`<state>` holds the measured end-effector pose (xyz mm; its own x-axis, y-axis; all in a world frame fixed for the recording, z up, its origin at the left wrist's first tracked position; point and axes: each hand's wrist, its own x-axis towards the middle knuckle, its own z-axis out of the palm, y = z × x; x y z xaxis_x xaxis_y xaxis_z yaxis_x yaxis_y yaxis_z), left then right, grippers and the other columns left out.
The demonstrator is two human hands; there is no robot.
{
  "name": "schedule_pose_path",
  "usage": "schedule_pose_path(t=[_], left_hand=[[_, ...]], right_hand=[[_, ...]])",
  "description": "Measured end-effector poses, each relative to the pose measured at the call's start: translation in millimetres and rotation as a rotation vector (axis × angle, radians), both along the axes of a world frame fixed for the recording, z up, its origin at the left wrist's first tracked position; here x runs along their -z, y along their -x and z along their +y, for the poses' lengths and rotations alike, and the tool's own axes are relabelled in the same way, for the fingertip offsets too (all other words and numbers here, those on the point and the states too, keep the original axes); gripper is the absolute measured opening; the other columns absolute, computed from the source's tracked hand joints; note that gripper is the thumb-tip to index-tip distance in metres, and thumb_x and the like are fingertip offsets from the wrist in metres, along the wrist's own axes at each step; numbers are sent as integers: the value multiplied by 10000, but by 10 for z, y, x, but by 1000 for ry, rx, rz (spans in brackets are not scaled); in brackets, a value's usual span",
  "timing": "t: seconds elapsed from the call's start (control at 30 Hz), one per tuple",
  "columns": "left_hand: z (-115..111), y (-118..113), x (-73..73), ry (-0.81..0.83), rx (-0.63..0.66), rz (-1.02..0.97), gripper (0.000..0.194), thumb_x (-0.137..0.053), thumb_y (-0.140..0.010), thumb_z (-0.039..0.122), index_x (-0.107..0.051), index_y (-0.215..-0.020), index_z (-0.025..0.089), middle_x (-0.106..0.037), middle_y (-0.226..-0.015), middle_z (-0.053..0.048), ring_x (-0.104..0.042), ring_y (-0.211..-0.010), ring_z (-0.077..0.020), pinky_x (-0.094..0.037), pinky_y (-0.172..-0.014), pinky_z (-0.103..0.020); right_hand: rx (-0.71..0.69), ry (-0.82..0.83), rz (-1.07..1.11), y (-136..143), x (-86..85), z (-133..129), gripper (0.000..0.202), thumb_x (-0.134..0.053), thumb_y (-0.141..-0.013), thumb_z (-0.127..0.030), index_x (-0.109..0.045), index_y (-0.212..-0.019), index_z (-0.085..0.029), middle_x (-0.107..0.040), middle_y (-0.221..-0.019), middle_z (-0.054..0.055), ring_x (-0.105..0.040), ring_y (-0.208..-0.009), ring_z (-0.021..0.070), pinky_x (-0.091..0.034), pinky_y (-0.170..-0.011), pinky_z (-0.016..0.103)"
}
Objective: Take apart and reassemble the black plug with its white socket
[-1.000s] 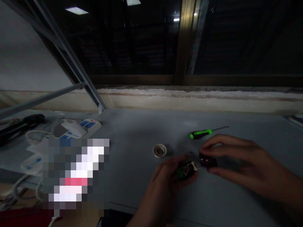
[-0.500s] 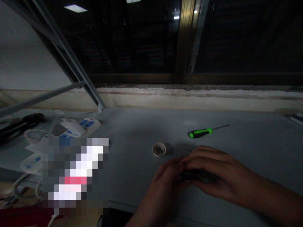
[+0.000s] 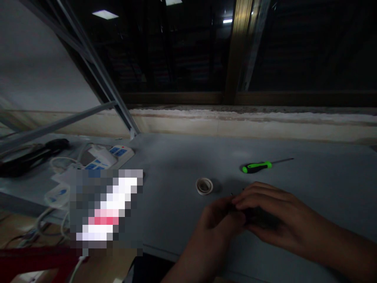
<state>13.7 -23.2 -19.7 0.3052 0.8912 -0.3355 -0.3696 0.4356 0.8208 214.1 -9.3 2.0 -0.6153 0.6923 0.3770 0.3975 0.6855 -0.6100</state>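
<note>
My left hand [image 3: 219, 222] and my right hand [image 3: 273, 208] meet low on the right, over the front of the grey table. Between them is a small dark object [image 3: 250, 214], mostly covered by my fingers, so its kind cannot be made out. My left thumb presses across it, while the right fingers curl over its top and right side. Just beyond my left hand stands a roll of tape [image 3: 204, 186] or similar small pale ring. Farther back lies a screwdriver [image 3: 257, 167] with a green and black handle, its shaft pointing right.
On the left, a white power strip [image 3: 122, 153] with plugs and cables sits on the table [image 3: 167, 157]. A pixelated bright device [image 3: 108, 208] is in front of it. Black cable [image 3: 44, 151] lies far left. A metal frame [image 3: 118, 98] rises before the dark window.
The whole view has shifted, so everything appears farther right. My left thumb has moved across the dark object, covering more of it. Both hands stay together around it.
</note>
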Motion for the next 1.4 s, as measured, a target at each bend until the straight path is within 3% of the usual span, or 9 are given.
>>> schedule_pose_path(t=[0.2,0.4,0.53,0.8,1.13,1.4], left_hand=[[23,1,6,-98,54,19,359,-874,-757,329,-769,-1082,220,-764,-1151,-84,-672,-1128,-289,-484,-1019,-413],[57,-21,-52,-228,199,56,281,-817,-825,373,-782,-1037,191,-759,-1032,-72,-666,-1011,-232,-484,-926,-352],[27,-11,-10,-155,98,27,319,-867,-779,353,-770,-1055,223,-757,-1088,-64,-666,-1062,-238,-484,-982,-371],[33,-35,234,-102,-31,-43,412,-903,-735,377,-756,-1095,239,-768,-1141,-76,-689,-1105,-278,-510,-1014,-438],[3,16,-24,-106,-27,-37,296,-878,-758,323,-783,-1028,249,-772,-1119,-61,-675,-1142,-282,-477,-1053,-426],[0,13,-34,-135,-16,-4,254,-833,-795,291,-780,-1040,248,-769,-1126,-65,-677,-1132,-272,-480,-1052,-419]], right_hand=[[-30,16,13,-5,-22,8,403,-644,-944,-81,-568,-1285,-283,-643,-1222,45,-617,-1147,168,-543,-939,303],[-39,15,50,-10,-2,27,383,-653,-973,-118,-557,-1289,-312,-645,-1162,20,-609,-1077,145,-535,-883,288],[12,-24,65,-54,29,33,365,-710,-946,-149,-553,-1249,-279,-639,-1148,32,-617,-1067,154,-529,-886,291],[27,23,44,-124,-15,40,300,-677,-968,-180,-597,-1249,-249,-641,-1150,67,-661,-1017,165,-563,-844,286],[53,-21,90,-90,7,28,319,-719,-946,-203,-601,-1240,-240,-637,-1118,58,-647,-1010,166,-552,-842,281],[45,-7,78,-59,5,22,309,-709,-954,-182,-593,-1227,-269,-597,-1122,44,-617,-1014,154,-536,-837,273]])
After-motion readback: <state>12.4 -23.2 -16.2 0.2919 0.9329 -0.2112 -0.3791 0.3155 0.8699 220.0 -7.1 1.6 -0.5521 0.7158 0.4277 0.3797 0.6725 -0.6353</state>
